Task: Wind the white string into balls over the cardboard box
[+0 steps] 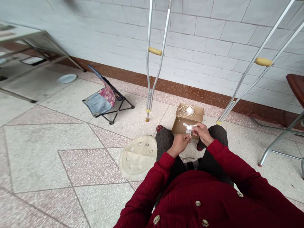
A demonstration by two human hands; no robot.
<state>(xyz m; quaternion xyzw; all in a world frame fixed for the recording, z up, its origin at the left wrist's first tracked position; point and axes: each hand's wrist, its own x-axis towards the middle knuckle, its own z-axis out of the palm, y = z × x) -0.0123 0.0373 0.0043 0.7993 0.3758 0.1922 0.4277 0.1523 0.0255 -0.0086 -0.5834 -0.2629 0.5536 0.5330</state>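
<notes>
Both hands meet above my lap at a small white bundle of yarn (189, 127), knotted or looped, its finer detail too small to make out. My left hand (180, 144) pinches its lower edge, fingers closed. From the other side, my right hand (202, 132) grips it between thumb and fingers. Just beyond them an open cardboard box (176, 125) sits on the floor between my feet. In its far part lies a white ball of yarn (189, 110) with loose loops of strand beside it.
Two metal crutches with yellow grips, a nearer-centre crutch (149, 82) and a right crutch (247, 71), lean on the tiled wall. A folding stool (99, 99), a round mat (137, 158) and a plate (67, 79) are leftward. A metal-legged chair (273, 148) stands right.
</notes>
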